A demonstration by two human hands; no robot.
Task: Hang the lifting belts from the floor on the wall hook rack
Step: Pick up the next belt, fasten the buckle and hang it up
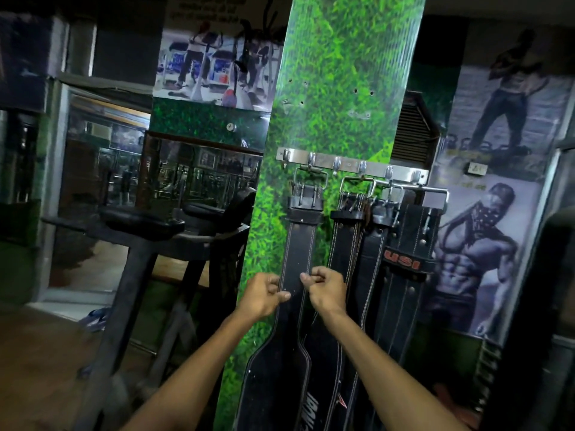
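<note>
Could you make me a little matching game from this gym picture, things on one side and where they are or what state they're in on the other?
Things:
1. leftmost belt
2. USI belt
3. hook rack
4. padded bench

Places or states:
A. screwed to the green pillar
B. pinched by both hands, left hand and right hand
C. hanging at the rack's right end
D. standing left of the pillar

Pairs: 1-B, 2-C, 3-A, 4-D

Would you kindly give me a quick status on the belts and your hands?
Left hand and right hand both pinch the leftmost belt. It hangs from the hook rack. Other belts hang alongside. Nothing blocking.
</note>
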